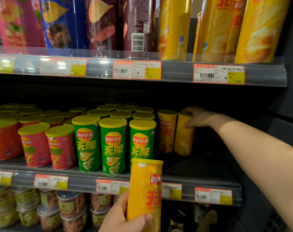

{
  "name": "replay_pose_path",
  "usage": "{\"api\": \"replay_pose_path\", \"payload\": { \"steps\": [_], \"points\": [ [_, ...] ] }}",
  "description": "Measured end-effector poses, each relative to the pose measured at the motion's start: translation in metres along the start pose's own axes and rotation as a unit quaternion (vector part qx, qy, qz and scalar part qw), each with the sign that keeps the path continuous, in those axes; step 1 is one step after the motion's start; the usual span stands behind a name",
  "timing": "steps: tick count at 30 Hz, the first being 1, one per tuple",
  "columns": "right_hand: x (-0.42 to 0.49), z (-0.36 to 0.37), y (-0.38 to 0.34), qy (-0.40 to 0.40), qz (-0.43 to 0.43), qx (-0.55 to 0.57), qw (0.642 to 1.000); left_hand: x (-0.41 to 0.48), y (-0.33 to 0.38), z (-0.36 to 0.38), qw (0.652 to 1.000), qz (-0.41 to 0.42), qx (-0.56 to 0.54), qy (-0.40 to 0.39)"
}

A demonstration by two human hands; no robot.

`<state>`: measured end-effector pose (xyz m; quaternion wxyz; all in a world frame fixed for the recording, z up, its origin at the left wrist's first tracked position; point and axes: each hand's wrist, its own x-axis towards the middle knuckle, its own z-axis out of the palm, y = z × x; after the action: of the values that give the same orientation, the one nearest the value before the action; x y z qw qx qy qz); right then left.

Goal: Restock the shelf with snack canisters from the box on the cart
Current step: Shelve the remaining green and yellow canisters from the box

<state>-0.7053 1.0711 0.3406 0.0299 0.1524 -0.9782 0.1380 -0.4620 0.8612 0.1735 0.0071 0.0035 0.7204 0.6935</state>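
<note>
The grip of the left hand point(124, 215) wraps a yellow can point(145, 190) near the shelf point(201, 169) edge. The right hand point(197, 117) clasps a second can point(182, 139) far right. Likely light, stiff, slick: hold mid-body.

Dimly lit dark grey metal shelving point(204, 166), fronted by clear plastic price rails point(176, 71), ends at a dark side panel point(292, 77).

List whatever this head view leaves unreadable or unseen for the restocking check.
- Box and cart: outside the head view.
- Held canister in left hand: base cut by the bottom edge.
- Right hand gripping rear canister: grip behind it hidden.
- Left price tag: glare, blur.
- Bottom-shelf jars: blurred labels.
</note>
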Motion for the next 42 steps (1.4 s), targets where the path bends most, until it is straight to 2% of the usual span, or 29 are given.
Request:
{"api": "replay_pose_path", "payload": {
  "steps": [5,10,13,15,16,19,21,23,26,29,31,32,33,34,36,39,42],
  "points": [
    [-0.003,0.006,-0.006,0.025,-0.016,0.009,1.000,-0.001,0.007,0.004,1.000,0.007,-0.015,-0.026],
    [-0.035,0.004,-0.022,0.162,0.000,0.167,0.973,0.007,0.018,0.016,0.998,0.023,-0.029,-0.057],
    [-0.061,0.014,-0.023,0.197,-0.007,0.258,0.946,0.015,0.025,0.027,0.997,0.033,-0.051,-0.051],
    [-0.086,0.025,-0.021,0.165,-0.037,0.317,0.933,0.020,0.030,0.034,0.996,0.046,-0.060,-0.053],
    [-0.102,0.030,-0.019,0.118,-0.049,0.337,0.933,0.022,0.033,0.037,0.995,0.052,-0.062,-0.054],
    [-0.144,0.041,-0.015,-0.109,-0.085,0.402,0.905,0.030,0.043,0.047,0.994,0.068,-0.070,-0.048],
    [-0.158,0.048,-0.012,-0.185,-0.103,0.430,0.878,0.038,0.048,0.053,0.994,0.079,-0.064,-0.041],
    [-0.159,0.057,-0.012,-0.154,-0.087,0.452,0.874,0.046,0.052,0.059,0.993,0.096,-0.056,-0.036],
    [-0.152,0.062,-0.010,-0.041,-0.063,0.459,0.885,0.056,0.053,0.063,0.992,0.120,0.000,-0.027],
    [-0.144,0.058,-0.006,0.035,-0.038,0.468,0.882,0.064,0.041,0.062,0.982,0.134,0.126,0.034],
    [-0.134,0.059,-0.008,0.083,-0.019,0.462,0.883,0.062,0.031,0.058,0.952,0.175,0.243,0.069],
    [-0.128,0.062,-0.010,0.101,-0.009,0.455,0.885,0.060,0.026,0.056,0.908,0.228,0.341,0.082],
    [-0.121,0.066,-0.013,0.114,0.004,0.446,0.888,0.061,0.021,0.054,0.846,0.279,0.443,0.100],
    [-0.113,0.072,-0.016,0.122,0.019,0.438,0.890,0.061,0.016,0.051,0.805,0.300,0.503,0.100],
    [-0.097,0.087,-0.023,0.123,0.046,0.416,0.900,0.063,0.009,0.046,0.759,0.319,0.559,0.100],
    [-0.080,0.104,-0.033,0.113,0.069,0.383,0.914,0.069,-0.004,0.039,0.744,0.377,0.547,0.067],
    [-0.074,0.111,-0.035,0.089,0.070,0.371,0.922,0.074,-0.011,0.034,0.732,0.410,0.540,0.071]
  ]
}}
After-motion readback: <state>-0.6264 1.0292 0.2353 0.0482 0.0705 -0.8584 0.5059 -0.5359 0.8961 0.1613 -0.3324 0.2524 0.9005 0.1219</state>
